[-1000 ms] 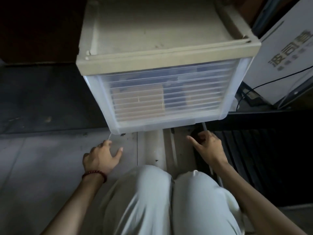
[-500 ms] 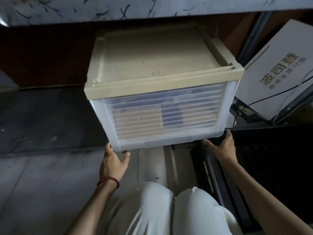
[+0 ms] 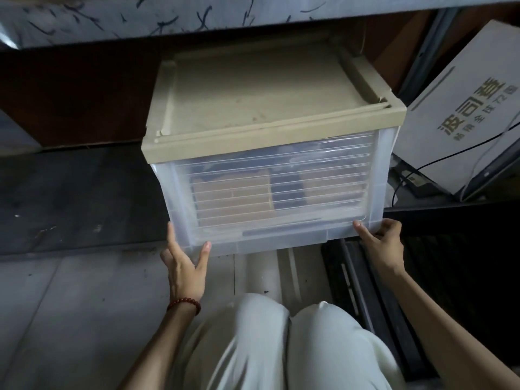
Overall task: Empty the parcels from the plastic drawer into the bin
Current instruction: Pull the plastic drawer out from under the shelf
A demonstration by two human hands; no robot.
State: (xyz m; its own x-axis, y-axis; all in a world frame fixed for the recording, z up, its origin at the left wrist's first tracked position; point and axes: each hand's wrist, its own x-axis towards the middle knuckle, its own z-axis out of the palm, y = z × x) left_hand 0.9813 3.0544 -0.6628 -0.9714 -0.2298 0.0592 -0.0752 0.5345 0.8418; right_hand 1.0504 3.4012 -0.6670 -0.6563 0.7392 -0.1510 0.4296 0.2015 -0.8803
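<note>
while both hands meet the drawer's lower corners

although the light is weak, the plastic drawer point(image 3: 267, 192) is easy to see: it stands low under its beige top point(image 3: 261, 88), below a grey marbled tabletop point(image 3: 197, 15) and straight in front of the person's knees point(image 3: 281, 333). through its clear ribbed front the parcels point(image 3: 233, 198) show as brown cardboard boxes with some dark ones beside them, all inside the drawer. the left hand point(image 3: 184, 266) is at the lower left corner; its fingers are straight and spread, one finger lying up along the side edge and the thumb touching the front. the right hand point(image 3: 380, 246) is at the lower right corner, the thumb flat on the front and the other fingers bent around the corner edge. a red bead bracelet point(image 3: 184, 304) is on the left wrist. the black bin point(image 3: 365, 291) lies low on the right, just beside the right forearm and near the drawer. farther right a white box point(image 3: 464, 122) with printed characters leans, and a black cable point(image 3: 450, 156) crosses it.
</note>
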